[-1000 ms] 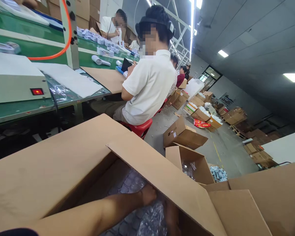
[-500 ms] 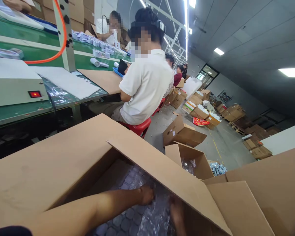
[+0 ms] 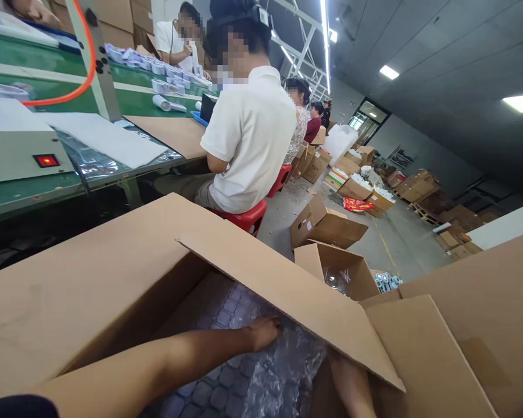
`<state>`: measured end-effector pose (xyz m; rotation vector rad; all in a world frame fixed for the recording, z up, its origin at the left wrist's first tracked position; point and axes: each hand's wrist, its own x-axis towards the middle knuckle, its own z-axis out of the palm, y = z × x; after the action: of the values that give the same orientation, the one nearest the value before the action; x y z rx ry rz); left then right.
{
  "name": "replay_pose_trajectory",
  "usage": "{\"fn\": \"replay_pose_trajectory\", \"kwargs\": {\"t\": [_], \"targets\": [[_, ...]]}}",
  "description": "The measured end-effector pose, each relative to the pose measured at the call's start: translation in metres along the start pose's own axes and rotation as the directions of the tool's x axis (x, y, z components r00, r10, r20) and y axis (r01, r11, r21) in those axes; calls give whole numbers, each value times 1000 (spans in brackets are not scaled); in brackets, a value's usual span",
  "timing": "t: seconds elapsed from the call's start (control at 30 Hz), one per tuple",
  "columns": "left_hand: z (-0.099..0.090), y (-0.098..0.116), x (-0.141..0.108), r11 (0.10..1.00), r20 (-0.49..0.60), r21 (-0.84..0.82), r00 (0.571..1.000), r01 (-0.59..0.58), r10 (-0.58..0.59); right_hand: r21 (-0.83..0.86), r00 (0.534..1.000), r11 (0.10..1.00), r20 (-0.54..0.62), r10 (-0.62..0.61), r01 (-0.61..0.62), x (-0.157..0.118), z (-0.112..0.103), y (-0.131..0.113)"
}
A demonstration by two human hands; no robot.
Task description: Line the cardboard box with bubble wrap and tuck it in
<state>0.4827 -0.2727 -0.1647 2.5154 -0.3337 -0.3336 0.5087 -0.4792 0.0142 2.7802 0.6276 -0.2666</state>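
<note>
Left hand point(image 3: 265, 332) grip: deep inside the big cardboard box point(image 3: 91, 290), fingers curled down onto the bubble wrap point(image 3: 253, 383) that lines it. Fingertips are tucked under the front flap point(image 3: 283, 302), so can't tell whether it's pinching the wrap or just pressing on it. Right hand: only the forearm point(image 3: 353, 386) shows, coming up under that same flap; the hand itself is hidden, grip state unknown.

Bubble wrap sits right under and ahead of the left hand, running from near the bottom edge of view back to the box's far inner wall. Near part lies flat with clear cell pattern; the part between the two arms is crumpled and bunched. Left forearm lies across the wrap diagonally.

Box flaps are all open: one wide flap to the left, one angled over the hands, more to the right point(image 3: 422, 360).

Outward: smaller open carton point(image 3: 340, 270) on the floor just beyond, another closed-ish carton point(image 3: 322, 223) behind it. A person in a white shirt point(image 3: 248, 139) sits on a red stool point(image 3: 246, 217) at the green surface point(image 3: 21, 194), back to camera. On that surface: grey unit with a lit red switch point(image 3: 46, 160), white sheets point(image 3: 108, 139), small white parts further along. More people and stacked cartons down the aisle.
</note>
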Motion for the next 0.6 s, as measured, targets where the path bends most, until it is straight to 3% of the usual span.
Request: {"fn": "replay_pose_trajectory", "kwargs": {"t": [0.1,0.23,0.37,0.6], "targets": [[2,1,-4,991,14,99,996,-85,84,8,1000,1000,-3,24,-24,1,-3,13],[7,3,-5,982,-9,174,997,-73,75,12,991,997,107,75,-77,1,-2,30],[5,6,-4,983,26,174,998,-57,54,58,970,993,224,92,-107,-3,-6,27],[-9,8,-6,999,8,33,1000,-5,5,108,987,991,148,59,-76,-1,1,34]]}}
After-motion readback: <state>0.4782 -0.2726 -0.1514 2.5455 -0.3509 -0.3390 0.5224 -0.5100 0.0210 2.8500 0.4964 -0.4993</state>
